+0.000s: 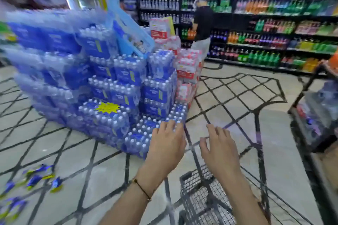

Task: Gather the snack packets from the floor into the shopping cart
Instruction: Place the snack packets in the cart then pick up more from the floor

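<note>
Head view: my left hand (165, 144) and right hand (218, 145) reach forward side by side, fingers spread and relaxed, grasping nothing. Under my right forearm stands the dark wire shopping cart (197, 195). Blue-and-yellow snack packets (39, 175) lie scattered on the patterned floor (102, 166) at its near left edge, well apart from the cart. Stacked water bottle packs (102, 82) rise beyond my left hand.

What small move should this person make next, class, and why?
Probably turn left and reach down to the snack packets: they lie scattered on the floor at the left, while the left hand and right hand are open, holding nothing, near the cart.
</note>
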### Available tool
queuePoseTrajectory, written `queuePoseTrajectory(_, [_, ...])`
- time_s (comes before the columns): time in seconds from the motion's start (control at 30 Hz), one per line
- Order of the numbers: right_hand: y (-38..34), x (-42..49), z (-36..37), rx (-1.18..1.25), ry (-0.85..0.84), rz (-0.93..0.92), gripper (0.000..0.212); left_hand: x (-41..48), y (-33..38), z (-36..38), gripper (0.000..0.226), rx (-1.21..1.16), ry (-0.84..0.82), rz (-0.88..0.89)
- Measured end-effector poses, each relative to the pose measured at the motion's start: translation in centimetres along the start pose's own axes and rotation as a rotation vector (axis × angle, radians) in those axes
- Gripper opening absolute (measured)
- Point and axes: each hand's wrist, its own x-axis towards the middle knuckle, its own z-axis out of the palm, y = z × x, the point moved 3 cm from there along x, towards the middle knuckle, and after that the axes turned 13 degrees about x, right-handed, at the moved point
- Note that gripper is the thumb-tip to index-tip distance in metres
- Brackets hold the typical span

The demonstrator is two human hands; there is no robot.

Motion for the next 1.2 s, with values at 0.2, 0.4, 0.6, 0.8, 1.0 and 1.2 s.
queuePoseTrajectory(0.2, [-10.8,-0.5,7.8,0.088,-0.173,-0.256,0.042,-7.3,-13.1,-1.3,0.038,0.029,-0.067,-0.321])
queuePoseTrajectory(0.4, [-24.1,-2.9,16.1,0.102,-0.341,-0.477,0.038,-16.8,-25.2,-3.6,0.03,0.162,-0.089,-0.565])
queuePoseTrajectory(0.6, [-39.8,-6.3,23.3,0.139,-0.446,-0.676,0.038,-29.0,-38.7,-6.1,0.036,0.305,-0.144,-0.801])
queuePoseTrajectory(0.8, [-52.2,-9.1,29.4,0.155,-0.523,-0.789,0.037,-39.1,-49.8,-6.7,0.037,0.35,-0.201,-0.957])
queuePoseTrajectory(1.0, [-60.6,-10.9,35.2,0.131,-0.608,-0.845,0.038,-44.3,-57.8,-6.7,0.035,0.382,-0.194,-1.029])
queuePoseTrajectory(1.2, [-68.1,-10.8,42.4,0.113,-0.672,-0.92,0.038,-47.1,-65.5,-3.9,0.047,0.283,-0.238,-1.178])
